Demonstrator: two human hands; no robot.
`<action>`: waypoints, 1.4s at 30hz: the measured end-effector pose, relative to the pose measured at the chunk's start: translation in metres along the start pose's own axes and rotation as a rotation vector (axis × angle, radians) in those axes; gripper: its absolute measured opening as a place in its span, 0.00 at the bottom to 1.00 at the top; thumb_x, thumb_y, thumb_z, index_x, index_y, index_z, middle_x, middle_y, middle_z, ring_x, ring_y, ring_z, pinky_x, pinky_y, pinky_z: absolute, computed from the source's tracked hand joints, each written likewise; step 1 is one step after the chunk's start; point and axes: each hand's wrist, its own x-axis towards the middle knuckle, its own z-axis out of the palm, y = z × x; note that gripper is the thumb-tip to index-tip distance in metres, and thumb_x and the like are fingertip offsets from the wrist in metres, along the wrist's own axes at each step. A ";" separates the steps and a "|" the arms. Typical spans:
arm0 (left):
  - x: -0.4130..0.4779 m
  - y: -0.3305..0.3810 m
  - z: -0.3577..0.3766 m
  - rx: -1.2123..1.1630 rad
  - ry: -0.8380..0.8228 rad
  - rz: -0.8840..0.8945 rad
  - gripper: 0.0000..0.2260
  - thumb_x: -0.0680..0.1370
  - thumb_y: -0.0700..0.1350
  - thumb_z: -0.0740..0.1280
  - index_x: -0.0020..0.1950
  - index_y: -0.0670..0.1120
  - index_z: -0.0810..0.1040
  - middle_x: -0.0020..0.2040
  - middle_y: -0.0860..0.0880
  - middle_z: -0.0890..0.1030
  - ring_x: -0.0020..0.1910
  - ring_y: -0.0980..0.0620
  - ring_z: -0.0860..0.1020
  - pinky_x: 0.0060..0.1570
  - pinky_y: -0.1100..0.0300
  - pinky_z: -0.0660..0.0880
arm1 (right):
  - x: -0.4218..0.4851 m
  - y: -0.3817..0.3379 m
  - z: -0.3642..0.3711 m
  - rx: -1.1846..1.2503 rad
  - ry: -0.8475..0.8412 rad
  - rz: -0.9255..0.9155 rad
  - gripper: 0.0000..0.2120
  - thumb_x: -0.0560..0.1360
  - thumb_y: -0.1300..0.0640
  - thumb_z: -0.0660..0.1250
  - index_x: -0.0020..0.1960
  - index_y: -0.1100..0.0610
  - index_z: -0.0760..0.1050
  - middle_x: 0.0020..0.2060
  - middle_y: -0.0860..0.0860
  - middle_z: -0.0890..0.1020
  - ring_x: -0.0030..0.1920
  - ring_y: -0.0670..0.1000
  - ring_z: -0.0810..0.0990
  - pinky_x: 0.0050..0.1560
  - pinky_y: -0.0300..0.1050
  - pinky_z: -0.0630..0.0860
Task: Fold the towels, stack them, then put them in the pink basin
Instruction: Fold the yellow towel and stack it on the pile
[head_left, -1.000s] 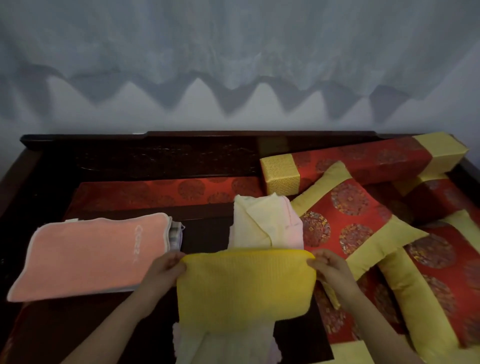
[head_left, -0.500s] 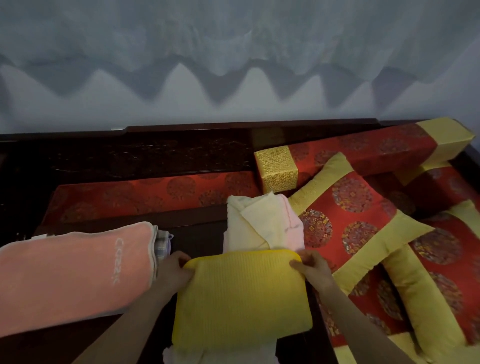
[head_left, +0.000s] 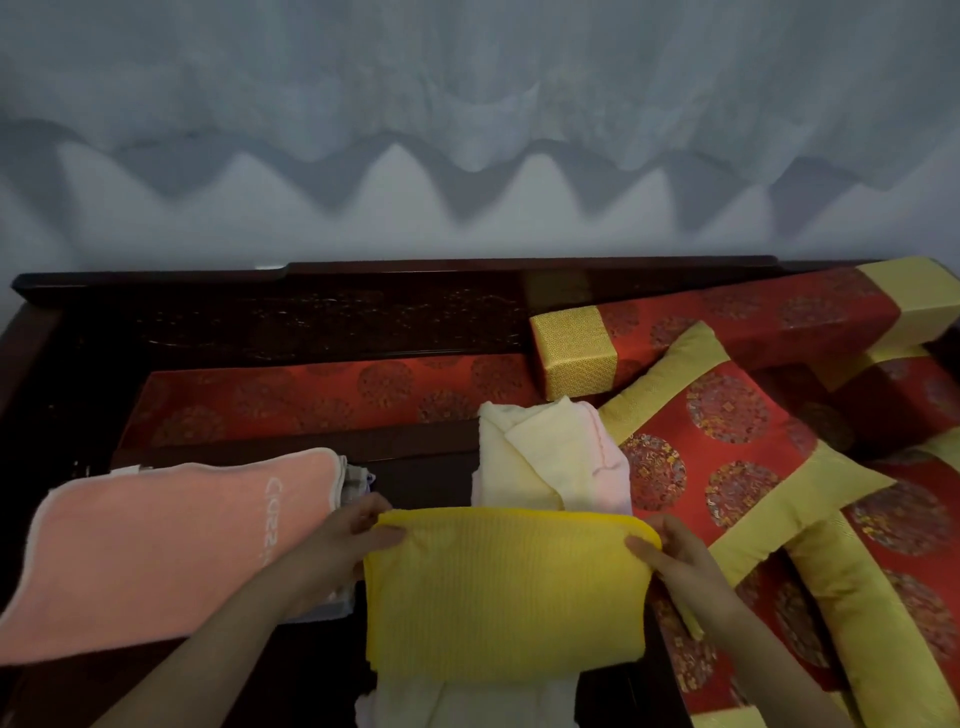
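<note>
The ribbed yellow folded towel (head_left: 506, 592) lies at near centre on a pale cream and pink towel (head_left: 545, 457) that shows beyond its far edge and below its near edge, the rest hidden. The left hand (head_left: 337, 540) pinches its far left corner and the right hand (head_left: 670, 556) its far right corner, fingers closed on the cloth. At left a salmon towel with white lettering (head_left: 166, 551) tops a stack, cut off by the frame. Red and gold patterned cushions (head_left: 727, 467) fill the right.
</note>
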 end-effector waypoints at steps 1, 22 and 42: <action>-0.009 0.003 -0.003 -0.037 0.026 0.025 0.15 0.67 0.44 0.76 0.46 0.42 0.74 0.35 0.46 0.77 0.33 0.51 0.76 0.31 0.60 0.70 | -0.005 -0.009 0.000 0.023 -0.025 -0.010 0.35 0.60 0.38 0.77 0.47 0.66 0.69 0.37 0.58 0.72 0.39 0.53 0.74 0.41 0.49 0.69; -0.137 0.014 -0.270 -0.121 0.621 0.094 0.16 0.70 0.51 0.72 0.55 0.46 0.80 0.51 0.41 0.81 0.47 0.45 0.79 0.48 0.49 0.76 | 0.006 -0.143 0.306 -0.087 -0.426 0.043 0.07 0.71 0.57 0.72 0.49 0.58 0.80 0.49 0.55 0.84 0.48 0.52 0.82 0.46 0.47 0.80; -0.057 0.044 -0.193 0.764 0.851 0.380 0.13 0.73 0.41 0.71 0.56 0.43 0.75 0.48 0.48 0.80 0.46 0.50 0.78 0.50 0.53 0.75 | 0.052 -0.094 0.241 -0.287 -0.105 -0.189 0.07 0.70 0.63 0.70 0.45 0.52 0.78 0.37 0.51 0.80 0.40 0.49 0.79 0.47 0.43 0.75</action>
